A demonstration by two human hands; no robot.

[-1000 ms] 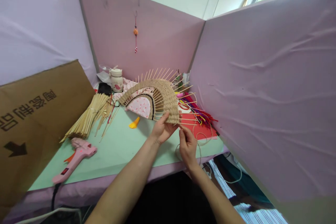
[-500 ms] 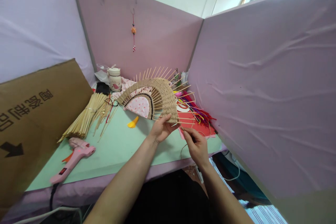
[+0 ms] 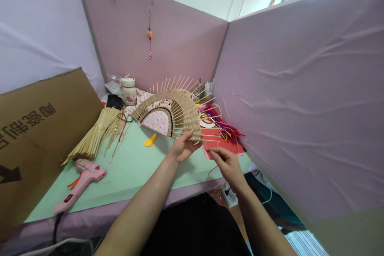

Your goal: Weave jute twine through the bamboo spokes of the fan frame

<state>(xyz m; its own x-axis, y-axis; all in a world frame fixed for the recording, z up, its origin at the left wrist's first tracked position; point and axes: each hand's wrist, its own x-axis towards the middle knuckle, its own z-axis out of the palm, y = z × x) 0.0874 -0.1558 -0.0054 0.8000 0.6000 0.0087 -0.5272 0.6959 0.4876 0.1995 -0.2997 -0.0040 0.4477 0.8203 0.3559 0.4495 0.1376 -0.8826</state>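
A half-round woven fan (image 3: 191, 116) of tan cord on thin sticks is held up over the table, its bare stick ends fanning outward. Its inner half-disc is pink spotted fabric with a dark edge. My left hand (image 3: 182, 148) grips the fan's lower right end, thumb on the weave and fingers underneath. Just right of it, my right hand (image 3: 228, 164) pinches a thin tan cord (image 3: 212, 171), which runs toward the fan's lower edge and trails in a loop below. The exact spot where the cord meets the weave is hard to see.
A pink glue gun (image 3: 82, 184) and a bundle of sticks (image 3: 93, 134) lie left, beside a cardboard box (image 3: 45, 136). A yellow tassel (image 3: 150, 140), a jar (image 3: 128, 92), red paper (image 3: 214, 144) and colourful cords (image 3: 231, 128) are on the table (image 3: 129, 176).
My right hand has moved slightly right and away from the fan, drawing the cord outward. My left hand keeps its grip on the fan. The whole view has shifted a little.
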